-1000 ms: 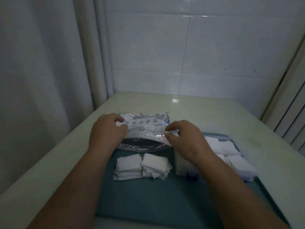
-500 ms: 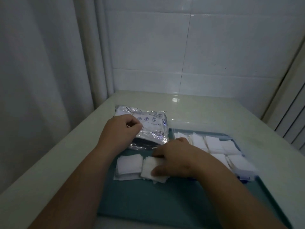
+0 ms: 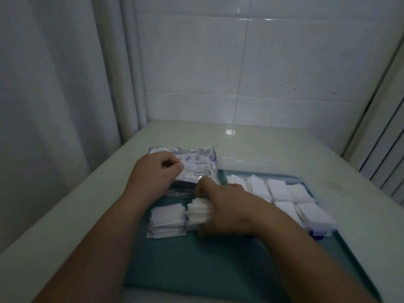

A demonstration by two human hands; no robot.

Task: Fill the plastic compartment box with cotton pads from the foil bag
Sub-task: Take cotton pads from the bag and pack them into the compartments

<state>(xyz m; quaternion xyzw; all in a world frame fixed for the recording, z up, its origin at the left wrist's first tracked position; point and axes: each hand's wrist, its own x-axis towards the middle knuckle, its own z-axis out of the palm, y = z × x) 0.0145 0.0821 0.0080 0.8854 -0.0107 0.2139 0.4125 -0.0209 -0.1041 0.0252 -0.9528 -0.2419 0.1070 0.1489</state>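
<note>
The silver foil bag lies at the far edge of the teal mat, and my left hand grips its near edge. My right hand grips a stack of white square cotton pads, thumb on top and fingers underneath, tilting it off the mat. A second stack of cotton pads lies flat just left of it. The clear plastic compartment box, with blue latches at its near side, sits to the right, its compartments holding white pads.
Everything rests on a pale table set in a corner. A curtain hangs on the left, a tiled wall stands behind, and a ribbed panel is at the right.
My right hand left the bag's opening, came down onto the right-hand pad stack and now grips and lifts it. My left hand stayed on the bag.
</note>
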